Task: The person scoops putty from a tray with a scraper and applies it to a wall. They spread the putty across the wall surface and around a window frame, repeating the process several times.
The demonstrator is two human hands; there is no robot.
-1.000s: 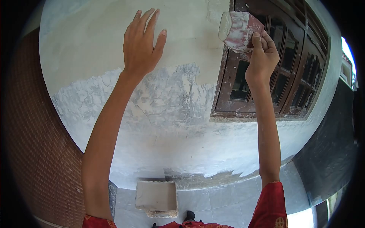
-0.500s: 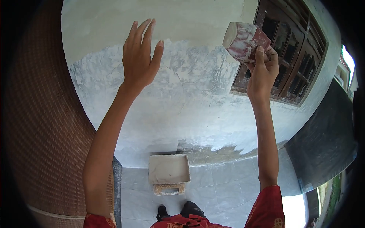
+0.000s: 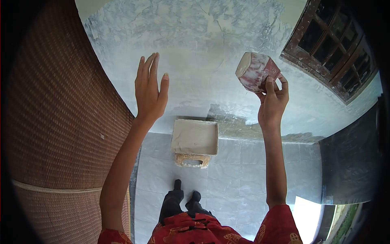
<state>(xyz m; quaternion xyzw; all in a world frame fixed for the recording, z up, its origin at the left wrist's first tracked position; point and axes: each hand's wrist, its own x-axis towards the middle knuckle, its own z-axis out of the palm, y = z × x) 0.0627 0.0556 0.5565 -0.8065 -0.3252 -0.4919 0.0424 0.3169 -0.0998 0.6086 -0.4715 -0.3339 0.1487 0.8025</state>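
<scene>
Plaster-smeared block point(image 3: 256, 71) atop right-hand point(image 3: 272, 101) grip

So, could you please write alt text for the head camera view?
The right hand holds up a plaster-smeared red block before a patchy white wall, and the open left hand is raised beside it. A tray sits on the tiled floor below.

A house porch under repair. The wall point(image 3: 195, 49) is patchy with fresh plaster beside a wooden window point(image 3: 333, 44). A tray point(image 3: 195, 138) sits on the tiled floor point(image 3: 243, 179).
</scene>
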